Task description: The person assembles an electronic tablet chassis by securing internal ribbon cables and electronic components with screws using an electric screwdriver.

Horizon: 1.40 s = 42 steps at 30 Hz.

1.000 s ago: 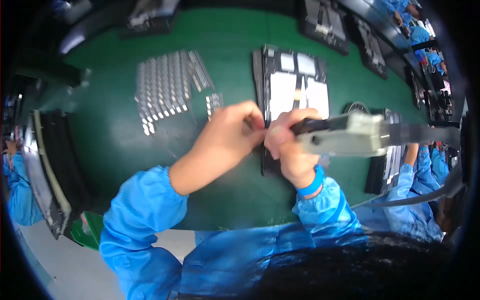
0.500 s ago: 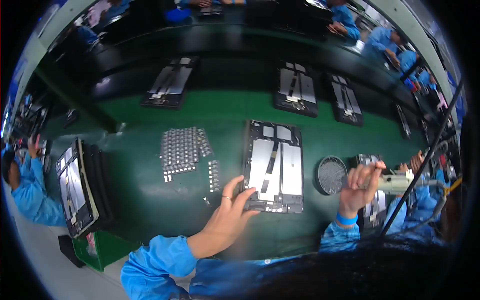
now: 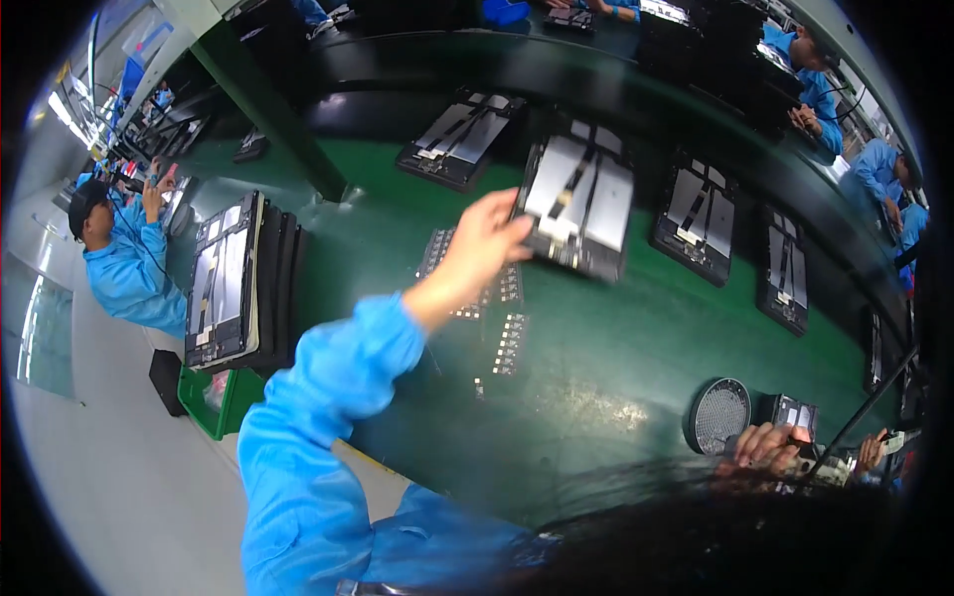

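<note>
My left hand (image 3: 482,238) grips the lower left edge of an opened tablet (image 3: 581,204), with silver panels and black strips showing. The tablet is slightly blurred, held among similar tablets toward the far side of the green table. Beneath and beside my left forearm lie rows of small white-and-dark parts (image 3: 509,343), partly covered by the hand. At the lower right, my right hand (image 3: 763,447) has curled fingers beside a round dark dish with a mesh-like inside (image 3: 720,417). Dark strands hide its wrist, and what it holds, if anything, is unclear.
Other opened tablets (image 3: 462,139) (image 3: 696,219) (image 3: 785,268) lie along the far side. A stack of tablets (image 3: 234,278) stands at the left above a green bin (image 3: 209,402). A green post (image 3: 268,109) rises behind. Co-workers sit at the left (image 3: 124,248) and far right.
My left hand has carried the tablet from the near middle of the table to the far side. My right hand has dropped lower beside the dish, and the view has shifted.
</note>
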Available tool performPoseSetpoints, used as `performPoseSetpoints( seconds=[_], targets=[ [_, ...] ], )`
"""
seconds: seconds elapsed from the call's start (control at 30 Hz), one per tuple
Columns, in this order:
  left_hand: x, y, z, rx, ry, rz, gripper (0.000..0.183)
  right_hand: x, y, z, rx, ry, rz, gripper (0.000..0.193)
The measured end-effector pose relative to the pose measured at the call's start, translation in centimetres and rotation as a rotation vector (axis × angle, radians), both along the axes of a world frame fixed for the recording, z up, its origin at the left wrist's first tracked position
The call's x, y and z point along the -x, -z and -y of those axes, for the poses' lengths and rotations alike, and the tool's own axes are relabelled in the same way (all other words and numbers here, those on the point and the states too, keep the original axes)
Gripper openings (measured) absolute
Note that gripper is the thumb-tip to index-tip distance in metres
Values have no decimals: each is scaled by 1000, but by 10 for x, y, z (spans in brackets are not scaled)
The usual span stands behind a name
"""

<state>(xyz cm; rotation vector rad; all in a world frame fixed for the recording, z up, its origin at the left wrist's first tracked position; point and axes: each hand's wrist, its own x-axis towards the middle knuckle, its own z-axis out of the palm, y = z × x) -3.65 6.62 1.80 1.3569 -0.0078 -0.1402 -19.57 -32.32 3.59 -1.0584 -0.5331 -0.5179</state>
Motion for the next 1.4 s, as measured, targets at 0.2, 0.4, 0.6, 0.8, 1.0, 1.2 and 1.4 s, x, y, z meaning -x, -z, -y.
performPoseSetpoints(
  seconds=[0.2,0.4,0.6,0.8,1.0,1.2,1.4],
  targets=[
    [-112,7,-25,-1053,9,368,76,24,18,17,-99,281,-150,27],
    [-151,72,-209,-1037,55,461,84,4,12,14,-127,321,-163,26],
    [-136,48,-164,-1068,-282,411,50,11,16,42,-50,481,-191,29],
    [-183,60,-273,187,-126,-39,33,5,41,51,-95,464,-181,25],
    [52,10,-81,-40,-235,35,44,6,51,47,-94,467,-262,26],
    [127,11,43,-188,-121,-136,74,4,59,45,81,439,-333,27],
    [143,24,88,-13,152,-316,76,1,54,44,160,500,-383,26]
  ],
)
